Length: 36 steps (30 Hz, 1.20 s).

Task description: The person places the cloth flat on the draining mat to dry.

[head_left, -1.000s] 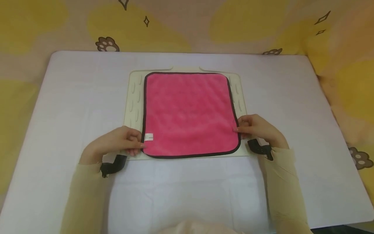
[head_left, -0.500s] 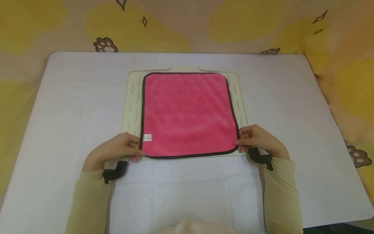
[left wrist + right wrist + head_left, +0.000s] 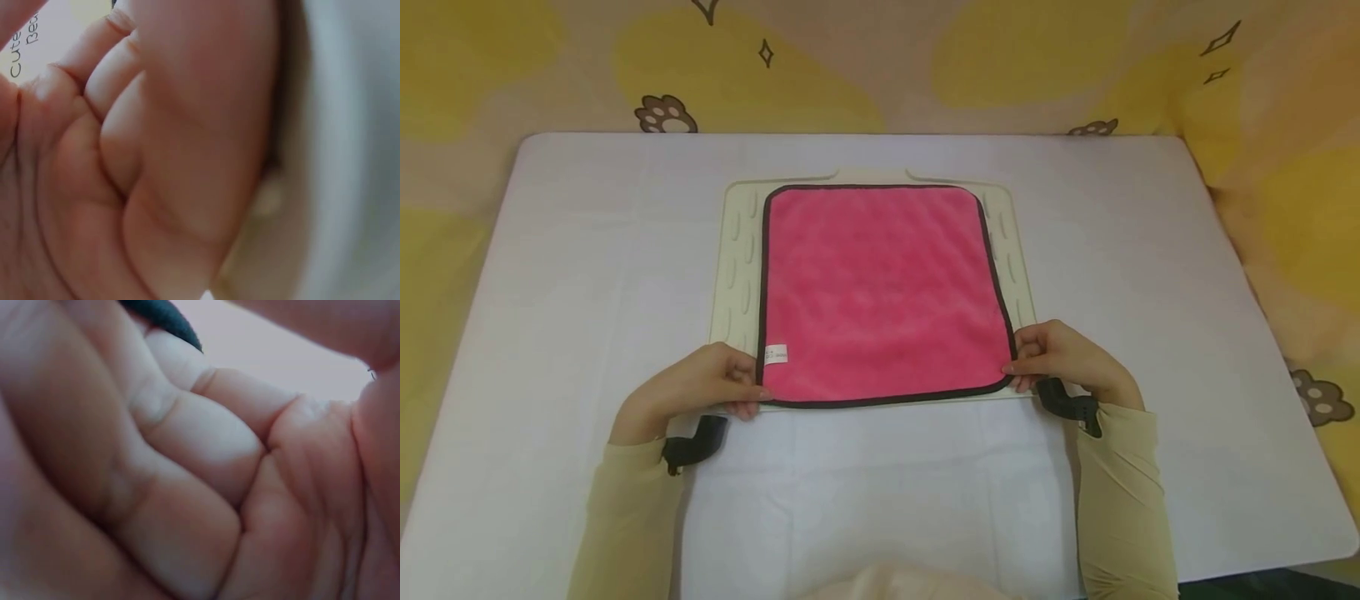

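Observation:
A pink cloth (image 3: 887,283) with a dark edging lies spread flat over a cream board (image 3: 733,258) in the head view. Its small white label (image 3: 776,354) shows near the lower left corner. My left hand (image 3: 703,383) pinches that corner between thumb and curled fingers. At the lower right corner, my right hand (image 3: 1060,358) pinches the edging, thumb on top. Both wrist views are filled by curled fingers and palm; a bit of the dark edging (image 3: 165,319) shows at the top of the right one. The fingertips are hidden there.
The board's ridged margins show left and right of the cloth, on a white-covered table (image 3: 580,275). A patterned yellow and pink curtain (image 3: 880,67) stands behind the far edge. Black wrist mounts (image 3: 696,442) sit under both wrists.
Both hands have slid down the cloth's sides toward its near corners, mostly in the first half second. The cloth stays flat on the board; the left corner shifts slightly outward.

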{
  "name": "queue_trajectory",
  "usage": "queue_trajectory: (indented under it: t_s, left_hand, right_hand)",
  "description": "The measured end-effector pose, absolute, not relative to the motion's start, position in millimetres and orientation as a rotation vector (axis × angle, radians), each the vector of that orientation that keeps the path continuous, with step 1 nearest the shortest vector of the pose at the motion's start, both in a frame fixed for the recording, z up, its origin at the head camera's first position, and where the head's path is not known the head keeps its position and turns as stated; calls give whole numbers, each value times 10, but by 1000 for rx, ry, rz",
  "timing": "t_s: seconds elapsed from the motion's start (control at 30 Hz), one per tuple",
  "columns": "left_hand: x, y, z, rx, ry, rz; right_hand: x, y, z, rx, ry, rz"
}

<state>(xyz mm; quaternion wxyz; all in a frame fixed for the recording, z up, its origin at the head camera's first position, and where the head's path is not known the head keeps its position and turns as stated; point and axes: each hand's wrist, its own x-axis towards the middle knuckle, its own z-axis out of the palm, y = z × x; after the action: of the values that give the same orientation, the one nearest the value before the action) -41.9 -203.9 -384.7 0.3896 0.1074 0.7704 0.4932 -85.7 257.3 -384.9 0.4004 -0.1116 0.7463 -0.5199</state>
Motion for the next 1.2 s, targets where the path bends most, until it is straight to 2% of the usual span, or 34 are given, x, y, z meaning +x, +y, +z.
queue_trajectory:
  t_s: [0.6, 1.2]
  left_hand:
    - [-392, -2120, -3792, 266, 2036, 1176]
    - [-401, -1998, -3777, 251, 2095, 1073]
  right_hand:
    - [-841, 2521, -3839, -354, 1884, -1275]
    - [-831, 2484, -3800, -258, 1998, -1170]
